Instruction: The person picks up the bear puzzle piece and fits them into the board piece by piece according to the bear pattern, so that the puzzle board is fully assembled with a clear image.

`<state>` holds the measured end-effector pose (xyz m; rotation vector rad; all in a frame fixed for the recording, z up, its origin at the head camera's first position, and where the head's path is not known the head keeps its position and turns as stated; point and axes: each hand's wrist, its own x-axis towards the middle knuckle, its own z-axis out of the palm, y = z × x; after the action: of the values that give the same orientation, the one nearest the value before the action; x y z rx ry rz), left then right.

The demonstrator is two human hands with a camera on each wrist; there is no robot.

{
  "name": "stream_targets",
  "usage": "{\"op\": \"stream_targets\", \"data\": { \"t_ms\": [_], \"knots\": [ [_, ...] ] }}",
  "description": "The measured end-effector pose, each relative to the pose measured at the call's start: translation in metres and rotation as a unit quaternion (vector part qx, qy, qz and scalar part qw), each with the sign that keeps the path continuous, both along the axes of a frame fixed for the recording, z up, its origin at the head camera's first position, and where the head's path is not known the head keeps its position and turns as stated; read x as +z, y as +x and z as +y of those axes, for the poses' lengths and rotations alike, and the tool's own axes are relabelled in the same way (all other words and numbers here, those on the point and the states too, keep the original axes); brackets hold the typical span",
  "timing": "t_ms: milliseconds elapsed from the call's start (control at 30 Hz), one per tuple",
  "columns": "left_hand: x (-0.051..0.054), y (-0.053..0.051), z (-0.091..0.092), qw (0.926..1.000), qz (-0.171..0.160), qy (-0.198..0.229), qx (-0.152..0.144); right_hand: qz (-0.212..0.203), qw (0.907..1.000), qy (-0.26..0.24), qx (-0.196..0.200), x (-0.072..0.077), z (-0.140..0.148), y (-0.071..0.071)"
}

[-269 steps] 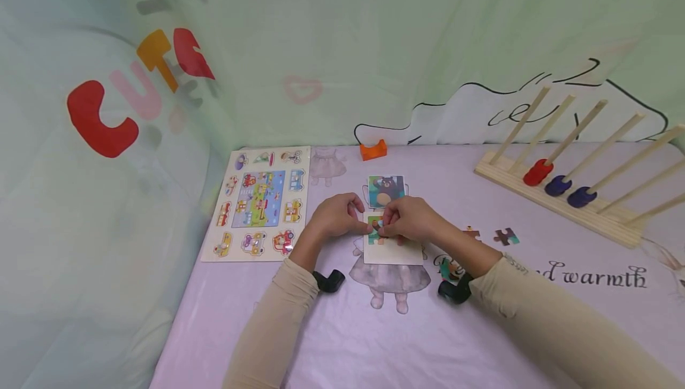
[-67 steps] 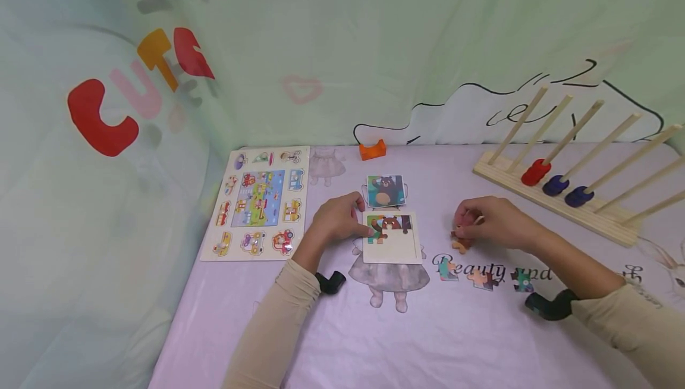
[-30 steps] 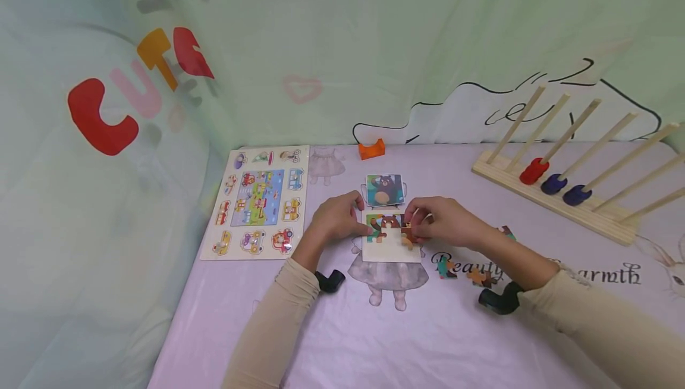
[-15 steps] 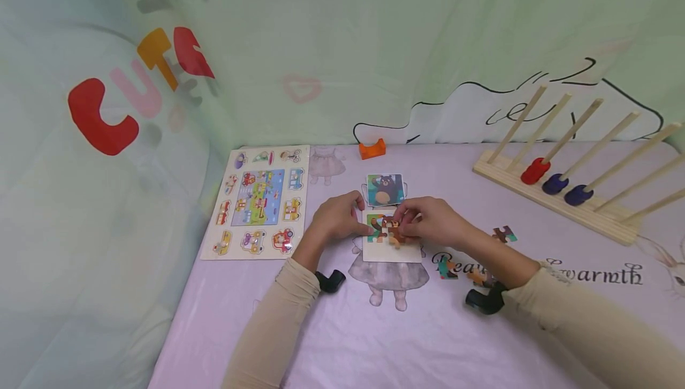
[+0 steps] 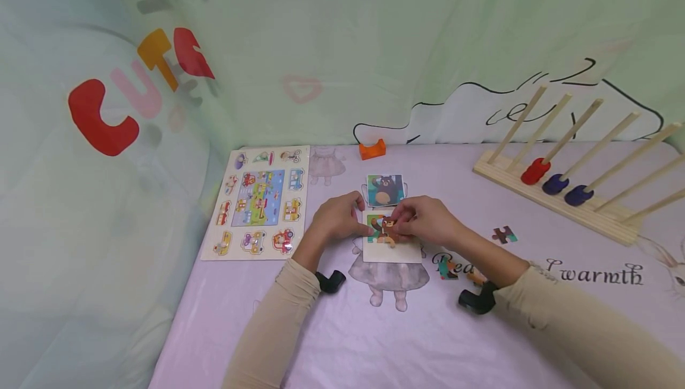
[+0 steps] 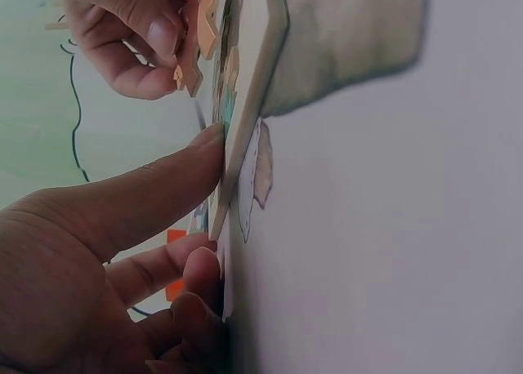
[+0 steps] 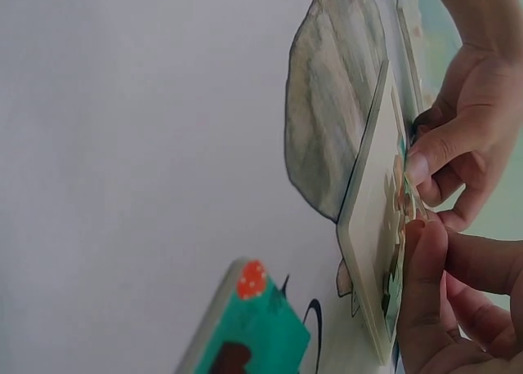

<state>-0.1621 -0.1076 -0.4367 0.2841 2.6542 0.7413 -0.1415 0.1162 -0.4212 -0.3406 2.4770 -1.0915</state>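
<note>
A square wooden puzzle board (image 5: 392,254) lies in the middle of the table, its upper part filled with bear-picture pieces. My left hand (image 5: 337,216) holds the board's left side; in the left wrist view the thumb (image 6: 163,182) presses on its edge and a fingertip touches the corner. My right hand (image 5: 428,220) pinches a brown-and-orange puzzle piece (image 5: 391,237) over the board's middle. In the left wrist view that piece (image 6: 189,60) appears tilted, partly hidden by fingers. Beyond the board lies a bear picture card (image 5: 385,190).
Loose puzzle pieces lie right of the board: a brown one (image 5: 504,235), a green one (image 5: 446,268) and an orange one (image 5: 475,276) partly behind the right wrist. A vehicle puzzle (image 5: 259,198) lies left, an orange block (image 5: 372,150) behind, a pegged wooden stand (image 5: 556,198) right.
The right hand picked up the brown-and-orange piece from the right, carried it to the board's right side, then shifted it left to the middle. The left hand stays at the board's left edge.
</note>
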Motion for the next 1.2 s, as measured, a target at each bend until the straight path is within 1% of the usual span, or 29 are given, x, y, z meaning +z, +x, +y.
{"op": "stream_targets", "data": {
  "t_ms": [233, 500, 800, 967, 1200],
  "knots": [
    [0.0014, 0.0008, 0.0006, 1.0000, -0.004, -0.001, 0.003, -0.014, 0.9998, -0.008, -0.010, -0.0025, -0.0030, -0.0005],
    [0.0005, 0.0004, 0.0004, 1.0000, -0.005, 0.001, 0.000, -0.013, 0.9998, -0.008, -0.013, -0.0055, -0.0050, -0.0012],
    [-0.0010, -0.0004, -0.0002, 1.0000, 0.000, 0.001, -0.002, -0.015, 0.9997, -0.001, -0.020, -0.0060, -0.0046, -0.0015],
    [-0.0021, -0.0009, -0.0001, 1.0000, -0.002, 0.002, -0.002, -0.018, 0.9994, 0.005, -0.029, -0.0073, -0.0050, -0.0012],
    [-0.0015, -0.0008, 0.0002, 1.0000, -0.005, 0.000, 0.001, -0.011, 0.9991, 0.019, -0.036, -0.0090, -0.0059, -0.0020]
  ]
}}
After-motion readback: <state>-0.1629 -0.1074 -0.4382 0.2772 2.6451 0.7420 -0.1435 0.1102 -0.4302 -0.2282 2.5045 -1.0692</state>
